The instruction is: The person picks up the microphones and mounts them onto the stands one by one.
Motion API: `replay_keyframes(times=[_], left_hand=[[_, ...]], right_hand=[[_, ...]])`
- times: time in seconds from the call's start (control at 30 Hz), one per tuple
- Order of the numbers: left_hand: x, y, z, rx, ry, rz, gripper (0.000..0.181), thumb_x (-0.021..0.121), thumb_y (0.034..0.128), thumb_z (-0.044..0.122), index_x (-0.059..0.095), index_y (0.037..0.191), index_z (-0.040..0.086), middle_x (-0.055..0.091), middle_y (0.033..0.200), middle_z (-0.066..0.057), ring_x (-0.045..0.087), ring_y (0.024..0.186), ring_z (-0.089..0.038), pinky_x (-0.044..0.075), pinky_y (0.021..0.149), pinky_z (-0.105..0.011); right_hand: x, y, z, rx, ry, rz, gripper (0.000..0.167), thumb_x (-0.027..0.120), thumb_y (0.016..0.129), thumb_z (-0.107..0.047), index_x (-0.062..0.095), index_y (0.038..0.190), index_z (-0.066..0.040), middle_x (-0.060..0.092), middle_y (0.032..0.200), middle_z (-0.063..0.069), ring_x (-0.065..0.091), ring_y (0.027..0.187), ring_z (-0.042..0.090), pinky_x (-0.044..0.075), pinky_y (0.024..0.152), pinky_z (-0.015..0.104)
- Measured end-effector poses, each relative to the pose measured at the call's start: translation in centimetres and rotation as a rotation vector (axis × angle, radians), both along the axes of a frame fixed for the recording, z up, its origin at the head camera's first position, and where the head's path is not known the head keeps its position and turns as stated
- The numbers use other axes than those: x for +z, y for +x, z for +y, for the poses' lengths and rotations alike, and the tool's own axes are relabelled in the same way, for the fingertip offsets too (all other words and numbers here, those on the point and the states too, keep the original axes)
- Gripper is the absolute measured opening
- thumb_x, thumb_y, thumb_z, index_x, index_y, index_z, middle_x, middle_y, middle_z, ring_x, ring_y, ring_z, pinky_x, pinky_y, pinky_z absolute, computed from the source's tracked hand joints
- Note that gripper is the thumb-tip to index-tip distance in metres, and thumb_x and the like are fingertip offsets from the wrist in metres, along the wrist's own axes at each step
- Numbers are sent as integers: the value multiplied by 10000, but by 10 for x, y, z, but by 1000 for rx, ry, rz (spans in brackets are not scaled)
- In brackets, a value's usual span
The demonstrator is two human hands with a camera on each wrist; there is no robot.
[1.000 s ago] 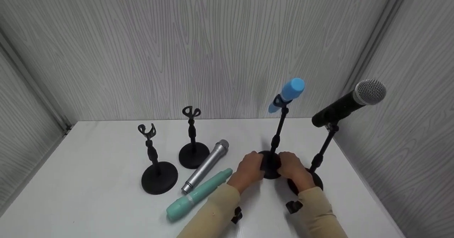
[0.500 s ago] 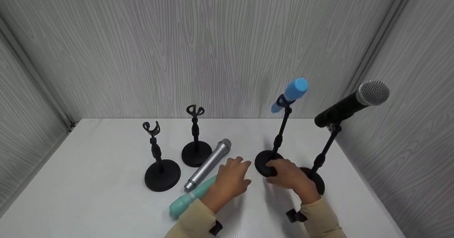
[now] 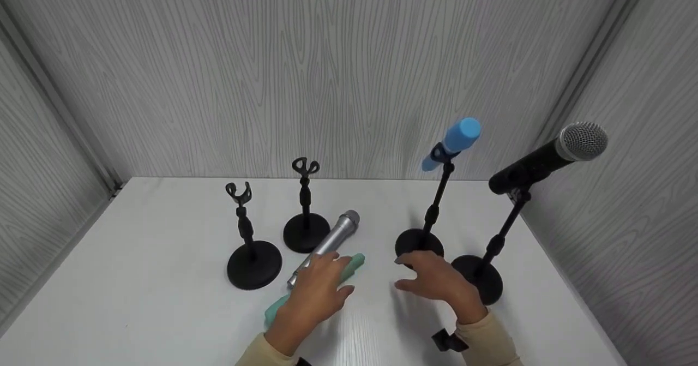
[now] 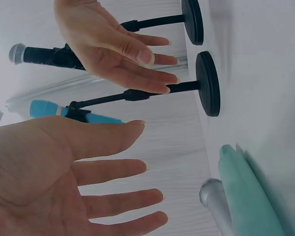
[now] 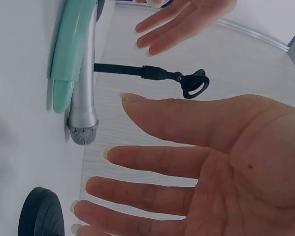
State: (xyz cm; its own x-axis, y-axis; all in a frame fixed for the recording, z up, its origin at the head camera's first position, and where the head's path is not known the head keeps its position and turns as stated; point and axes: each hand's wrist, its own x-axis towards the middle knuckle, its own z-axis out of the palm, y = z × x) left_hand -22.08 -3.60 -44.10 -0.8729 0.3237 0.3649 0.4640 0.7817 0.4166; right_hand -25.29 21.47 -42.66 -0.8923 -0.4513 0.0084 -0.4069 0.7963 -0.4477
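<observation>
- Two hands apart: your left hand [image 3: 313, 296] and right hand [image 3: 438, 280] are raised over the white table [image 3: 163, 235], fingers [image 4: 123, 202] extended and spread.
- Your left hovers above the teal microphone [image 3: 355, 265]; the silver microphone [image 3: 339, 234] lies just beyond it.
- Your right hangs near the round base [image 3: 413, 239] of the upright stand [image 3: 432, 214] bearing the blue microphone [image 3: 461, 135].
- To its right, another stand [image 3: 495, 245] carries the black microphone [image 3: 537, 165].
- Two more black stands [image 3: 246, 227] [image 3: 305, 196] rise beyond your left hand.
</observation>
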Motion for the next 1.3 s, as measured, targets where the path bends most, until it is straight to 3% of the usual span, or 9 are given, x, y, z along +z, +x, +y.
replay_keyframes(times=[0.27, 0.5, 0.83, 1.1, 1.3], left_hand=[[2, -3, -19, 36, 59, -70, 480, 848, 815, 115, 691, 1253, -4, 692, 1214, -225, 662, 1073, -408, 578, 775, -543], [9, -8, -42, 87, 141, -120, 466, 850, 810, 98, 706, 1247, 32, 701, 1194, -185, 658, 990, -310, 577, 757, -470], [17, -16, -72, 188, 100, -187, 454, 821, 863, 154, 688, 1276, 19, 684, 1253, -207, 657, 1143, -397, 580, 862, -548], [25, -25, -105, 177, 113, -259, 460, 779, 898, 163, 658, 1305, -16, 667, 1286, -242, 603, 1238, -456, 483, 1051, -586], [29, -27, -129, 184, 145, -336, 492, 730, 939, 205, 615, 1365, -12, 597, 1395, -301, 538, 1330, -508, 447, 1088, -632]], right_hand=[[-1, 4, -6, 60, -35, 9, 398, 788, 898, -165, 682, 1224, 36, 701, 1233, 206, 698, 1017, 368, 571, 888, 516], [-4, 7, -9, 85, -54, 26, 376, 793, 891, -147, 691, 1208, 28, 706, 1222, 200, 706, 985, 362, 583, 861, 488], [-6, 7, -10, 111, -73, 48, 379, 791, 894, -139, 686, 1217, 30, 715, 1215, 186, 706, 996, 360, 584, 863, 465], [-8, 1, -27, 196, -82, 112, 358, 802, 878, -94, 694, 1201, 16, 731, 1185, 155, 708, 997, 353, 580, 872, 419], [-9, -9, -61, 257, -59, 121, 338, 823, 838, -29, 726, 1157, 26, 761, 1145, 141, 722, 983, 281, 588, 871, 347]])
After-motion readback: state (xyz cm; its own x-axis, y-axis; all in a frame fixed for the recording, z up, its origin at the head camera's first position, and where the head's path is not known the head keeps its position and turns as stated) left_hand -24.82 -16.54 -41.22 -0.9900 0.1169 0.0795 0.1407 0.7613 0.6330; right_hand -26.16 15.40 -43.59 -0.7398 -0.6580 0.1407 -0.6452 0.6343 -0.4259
